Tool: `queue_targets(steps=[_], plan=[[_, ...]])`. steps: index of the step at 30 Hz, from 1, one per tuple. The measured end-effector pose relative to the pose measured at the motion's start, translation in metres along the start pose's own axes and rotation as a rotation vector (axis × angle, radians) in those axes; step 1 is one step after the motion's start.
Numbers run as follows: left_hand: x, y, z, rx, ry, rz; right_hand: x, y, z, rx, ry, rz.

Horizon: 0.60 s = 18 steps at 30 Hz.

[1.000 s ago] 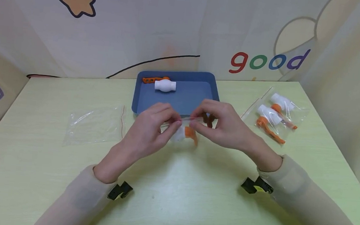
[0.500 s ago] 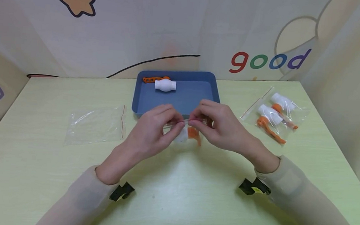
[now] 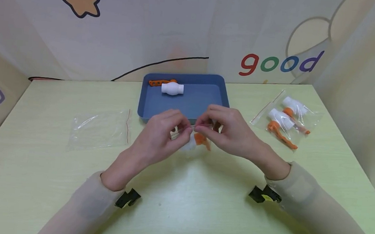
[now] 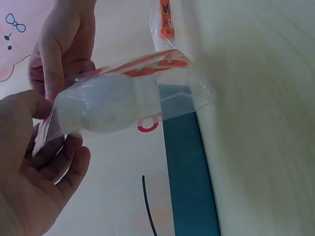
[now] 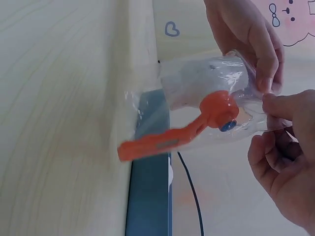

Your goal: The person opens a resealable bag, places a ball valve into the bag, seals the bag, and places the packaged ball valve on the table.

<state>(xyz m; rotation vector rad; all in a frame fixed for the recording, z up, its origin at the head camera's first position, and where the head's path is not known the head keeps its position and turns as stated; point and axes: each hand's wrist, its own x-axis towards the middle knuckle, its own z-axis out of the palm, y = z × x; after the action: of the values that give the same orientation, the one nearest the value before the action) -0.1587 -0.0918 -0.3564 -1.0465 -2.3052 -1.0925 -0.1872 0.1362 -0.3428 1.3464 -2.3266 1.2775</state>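
Clear glossy bag point(image 5: 178, 117); bulbous white piece point(image 4: 110, 103) inside.

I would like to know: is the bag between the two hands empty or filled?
The bag is filled: through its clear plastic, a white part and an orange part show inside.

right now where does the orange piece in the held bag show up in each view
Head: orange piece, slightly below and right of centre.
Left wrist: orange piece, upper middle, along the top of the held bag.
Right wrist: orange piece, around the middle, slanting down leftward.
Shared landmark: blue tray, beyond the bag in all three.
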Motion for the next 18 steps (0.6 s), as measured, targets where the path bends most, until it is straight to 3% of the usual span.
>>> queue_targets(steps=[3, 6, 12, 18], plan=[[-0.0008, -0.0017, 0.0012, -0.025, 0.03, -0.019, 0.0, 0.0001, -0.001, 0.001, 0.02, 0.039], [-0.0024, -0.0037, 0.0008, -0.056, 0.047, -0.075, -0.001, 0.0005, -0.0038, 0.006, 0.049, 0.109], [-0.004, -0.0054, -0.0036, -0.14, 0.058, -0.231, -0.0057, 0.0036, -0.0068, 0.018, 0.048, 0.229], [-0.0024, -0.0071, -0.0061, -0.201, 0.088, -0.393, -0.0094, 0.0066, -0.0057, -0.016, 0.02, 0.239]])
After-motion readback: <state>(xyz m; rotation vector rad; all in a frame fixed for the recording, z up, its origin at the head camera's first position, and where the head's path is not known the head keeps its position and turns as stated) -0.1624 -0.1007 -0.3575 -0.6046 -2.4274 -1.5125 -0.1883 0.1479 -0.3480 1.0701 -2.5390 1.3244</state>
